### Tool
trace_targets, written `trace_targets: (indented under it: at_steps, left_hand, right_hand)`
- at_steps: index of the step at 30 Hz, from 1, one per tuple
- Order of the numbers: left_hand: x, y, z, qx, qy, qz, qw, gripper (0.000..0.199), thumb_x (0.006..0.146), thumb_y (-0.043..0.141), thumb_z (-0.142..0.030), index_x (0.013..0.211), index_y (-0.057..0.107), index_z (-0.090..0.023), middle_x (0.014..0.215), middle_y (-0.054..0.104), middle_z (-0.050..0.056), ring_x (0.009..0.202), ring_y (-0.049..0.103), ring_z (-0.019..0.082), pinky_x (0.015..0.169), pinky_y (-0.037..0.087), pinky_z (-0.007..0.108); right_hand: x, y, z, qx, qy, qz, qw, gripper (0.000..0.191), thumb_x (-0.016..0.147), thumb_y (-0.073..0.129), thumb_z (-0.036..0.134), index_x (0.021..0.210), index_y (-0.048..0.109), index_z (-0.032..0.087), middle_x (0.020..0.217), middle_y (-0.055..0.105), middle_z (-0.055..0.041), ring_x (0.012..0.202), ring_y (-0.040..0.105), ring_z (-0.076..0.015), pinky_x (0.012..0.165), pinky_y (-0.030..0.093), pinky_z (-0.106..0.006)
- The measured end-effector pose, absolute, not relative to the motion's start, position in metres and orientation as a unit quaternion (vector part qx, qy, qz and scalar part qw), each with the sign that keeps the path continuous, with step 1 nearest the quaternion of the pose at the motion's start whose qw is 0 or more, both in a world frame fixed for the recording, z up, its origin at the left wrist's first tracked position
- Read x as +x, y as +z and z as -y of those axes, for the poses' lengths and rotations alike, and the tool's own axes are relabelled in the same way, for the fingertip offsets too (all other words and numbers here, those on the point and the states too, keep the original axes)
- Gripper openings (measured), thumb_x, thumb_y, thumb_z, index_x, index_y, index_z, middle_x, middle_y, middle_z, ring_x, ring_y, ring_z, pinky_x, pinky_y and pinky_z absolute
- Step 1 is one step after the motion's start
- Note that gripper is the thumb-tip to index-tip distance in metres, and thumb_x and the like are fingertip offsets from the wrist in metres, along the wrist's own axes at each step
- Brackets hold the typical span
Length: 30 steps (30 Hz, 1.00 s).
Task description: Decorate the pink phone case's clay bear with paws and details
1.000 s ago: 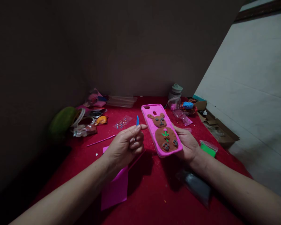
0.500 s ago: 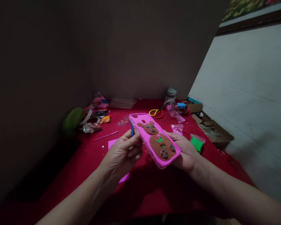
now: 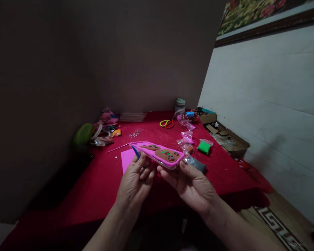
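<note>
A phone case (image 3: 161,162) with a pink clay layer and a brown clay bear (image 3: 167,154) on it tilts nearly edge-on in front of me. The bear carries grey paw details and a small green-leaved flower. My left hand (image 3: 138,174) is closed at the case's left edge, with a slim blue tool (image 3: 135,151) sticking up by the thumb; the tool's lower part is hidden. At the case's near right corner, my right hand (image 3: 192,183) pinches it between thumb and fingers. Beneath the case lies a pink sheet (image 3: 127,160), partly covered.
Yellow-and-red-handled scissors (image 3: 166,123) lie farther back on the red tablecloth (image 3: 102,184). To the right are bags of green clay (image 3: 204,146) and grey clay (image 3: 196,164), plus cardboard boxes (image 3: 232,141). Gems (image 3: 134,134) and a pink stick (image 3: 117,148) are left; a bottle (image 3: 180,104) stands behind.
The case has tipped flatter, so its decorated face appears foreshortened. My right hand has shifted to its near corner, with the fingers below. The view has turned slightly right.
</note>
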<state>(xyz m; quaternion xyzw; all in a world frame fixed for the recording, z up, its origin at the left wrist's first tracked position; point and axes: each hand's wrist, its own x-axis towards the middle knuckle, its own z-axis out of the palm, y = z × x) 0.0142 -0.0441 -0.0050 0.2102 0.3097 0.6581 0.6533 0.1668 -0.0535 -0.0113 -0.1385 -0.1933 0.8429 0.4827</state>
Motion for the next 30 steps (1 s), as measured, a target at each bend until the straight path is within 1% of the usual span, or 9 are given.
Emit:
trace_targets:
  at_steps: [4, 8, 11, 13, 15, 18, 21, 26, 30]
  left_hand:
    - [0.017, -0.016, 0.051, 0.239, 0.649, -0.351, 0.631, 0.034, 0.07, 0.081, -0.031, 0.08, 0.051, -0.018, 0.057, 0.046, -0.01, 0.035, 0.022, -0.001, 0.035, 0.022, 0.012]
    - [0.008, -0.025, 0.078, 0.286, 0.625, -0.418, 0.594, 0.028, 0.08, 0.071, -0.042, 0.085, 0.057, -0.018, 0.068, 0.056, -0.004, 0.041, 0.032, 0.001, 0.039, 0.028, 0.014]
    - [-0.004, -0.024, 0.101, 0.333, 0.607, -0.47, 0.547, 0.016, 0.082, 0.07, -0.033, 0.084, 0.061, -0.02, 0.072, 0.057, -0.003, 0.056, 0.046, 0.006, 0.048, 0.034, 0.014]
    - [-0.01, -0.02, 0.108, 0.456, 0.576, -0.508, 0.449, 0.004, 0.085, 0.067, -0.025, 0.085, 0.066, -0.022, 0.071, 0.056, -0.003, 0.059, 0.047, 0.007, 0.052, 0.037, 0.015]
    - [-0.013, -0.013, 0.108, 0.618, 0.524, -0.503, 0.3, 0.009, 0.087, 0.062, -0.018, 0.089, 0.069, -0.023, 0.074, 0.058, -0.002, 0.064, 0.052, 0.008, 0.058, 0.042, 0.016]
    - [-0.014, -0.005, 0.097, 0.771, 0.465, -0.425, 0.094, 0.018, 0.087, 0.06, -0.01, 0.097, 0.07, -0.021, 0.084, 0.063, 0.001, 0.074, 0.061, 0.01, 0.066, 0.047, 0.017]
    - [-0.016, 0.001, 0.085, 0.821, 0.427, -0.378, -0.028, 0.02, 0.087, 0.059, -0.006, 0.102, 0.068, -0.015, 0.086, 0.064, 0.003, 0.074, 0.061, 0.009, 0.064, 0.046, 0.016]
    - [-0.021, 0.006, 0.067, 0.865, 0.381, -0.323, -0.055, 0.028, 0.086, 0.059, -0.004, 0.11, 0.067, -0.016, 0.085, 0.064, 0.003, 0.073, 0.06, 0.01, 0.064, 0.047, 0.02]
    - [-0.021, 0.003, 0.057, 0.879, 0.371, -0.297, -0.046, 0.029, 0.086, 0.058, 0.0, 0.109, 0.067, -0.015, 0.092, 0.065, 0.006, 0.082, 0.062, 0.012, 0.07, 0.05, 0.023]
  right_hand:
    - [0.168, -0.015, 0.056, -0.145, 0.816, 0.209, 0.519, 0.021, 0.077, 0.074, 0.013, 0.097, 0.068, 0.014, 0.105, 0.073, -0.0076, 0.095, 0.071, -0.0198, 0.089, 0.057, -0.03]
    - [0.177, -0.018, 0.055, -0.161, 0.806, 0.229, 0.521, 0.02, 0.078, 0.072, 0.01, 0.097, 0.067, 0.013, 0.103, 0.073, -0.0092, 0.093, 0.072, -0.0197, 0.081, 0.058, -0.023]
    - [0.183, -0.021, 0.055, -0.15, 0.801, 0.253, 0.521, 0.024, 0.08, 0.071, 0.014, 0.104, 0.067, 0.011, 0.107, 0.071, -0.0133, 0.098, 0.07, -0.0239, 0.089, 0.057, -0.032]
    - [0.186, -0.023, 0.055, -0.135, 0.8, 0.263, 0.523, 0.026, 0.081, 0.071, 0.018, 0.105, 0.067, 0.01, 0.109, 0.071, -0.0136, 0.103, 0.068, -0.0279, 0.099, 0.051, -0.044]
    - [0.187, -0.025, 0.056, -0.121, 0.802, 0.27, 0.519, 0.027, 0.083, 0.07, 0.021, 0.108, 0.066, 0.011, 0.112, 0.07, -0.0132, 0.106, 0.066, -0.0304, 0.103, 0.046, -0.051]
    - [0.187, -0.027, 0.056, -0.11, 0.804, 0.284, 0.51, 0.027, 0.088, 0.065, 0.022, 0.111, 0.066, 0.009, 0.112, 0.07, -0.0149, 0.104, 0.067, -0.0298, 0.104, 0.045, -0.052]
    - [0.186, -0.03, 0.054, -0.105, 0.811, 0.286, 0.499, 0.027, 0.091, 0.058, 0.019, 0.114, 0.064, 0.008, 0.111, 0.069, -0.0155, 0.102, 0.068, -0.027, 0.103, 0.045, -0.05]
    - [0.183, -0.036, 0.046, -0.075, 0.814, 0.286, 0.5, 0.03, 0.094, 0.047, 0.014, 0.118, 0.063, 0.009, 0.114, 0.068, -0.0124, 0.105, 0.066, -0.0251, 0.102, 0.046, -0.05]
    - [0.184, -0.046, 0.042, -0.095, 0.825, 0.25, 0.498, 0.031, 0.094, 0.044, 0.015, 0.118, 0.063, 0.009, 0.108, 0.069, -0.0127, 0.1, 0.067, -0.0253, 0.097, 0.049, -0.05]
